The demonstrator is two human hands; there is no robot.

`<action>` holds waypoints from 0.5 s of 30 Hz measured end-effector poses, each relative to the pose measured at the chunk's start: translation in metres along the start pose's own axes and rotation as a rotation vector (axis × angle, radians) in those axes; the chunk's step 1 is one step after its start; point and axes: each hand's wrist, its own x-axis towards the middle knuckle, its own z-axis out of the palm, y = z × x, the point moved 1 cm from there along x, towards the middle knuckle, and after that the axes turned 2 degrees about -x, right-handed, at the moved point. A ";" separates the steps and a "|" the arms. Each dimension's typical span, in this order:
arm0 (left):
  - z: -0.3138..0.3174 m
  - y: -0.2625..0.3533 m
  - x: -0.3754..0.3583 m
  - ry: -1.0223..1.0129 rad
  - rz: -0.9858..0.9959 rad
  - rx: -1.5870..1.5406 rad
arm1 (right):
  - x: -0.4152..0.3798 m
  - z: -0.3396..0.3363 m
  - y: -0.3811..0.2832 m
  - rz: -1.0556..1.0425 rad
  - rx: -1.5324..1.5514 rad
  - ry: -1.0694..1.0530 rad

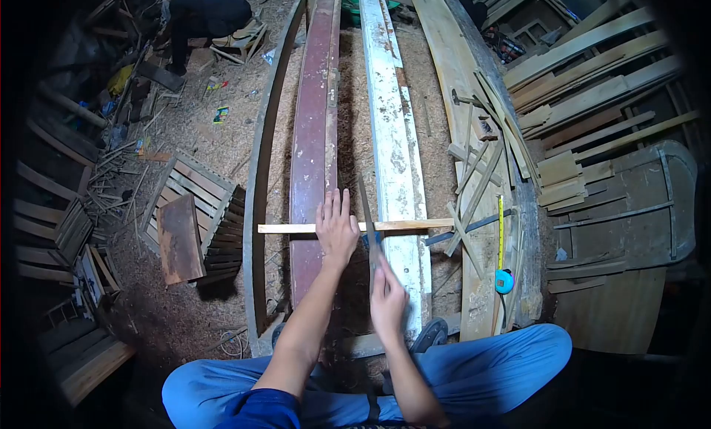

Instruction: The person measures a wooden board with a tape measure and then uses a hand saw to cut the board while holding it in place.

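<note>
Across the planks, left hand (337, 229) flat on wooden strip (355, 226), right hand (386, 299) gripping saw (368, 222); no legible writing.

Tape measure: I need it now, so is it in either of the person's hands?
No: the tape measure lies on a plank, right of both hands.

dim workshop, sawdust floor (215, 155) strewn with offcuts. long planks (315, 96) run lengthwise, slatted crate (196, 207) on the left, stacked boards (592, 66) on the right, a person (207, 11) crouching far back.
</note>
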 end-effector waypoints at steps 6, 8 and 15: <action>0.001 0.000 0.003 0.008 -0.006 0.014 | -0.037 -0.010 0.017 -0.093 0.003 0.022; -0.001 0.000 0.000 -0.004 0.003 0.027 | -0.052 -0.019 0.012 -0.057 -0.010 0.023; 0.000 -0.002 0.004 0.014 0.024 0.003 | 0.008 0.001 -0.005 -0.030 0.030 -0.042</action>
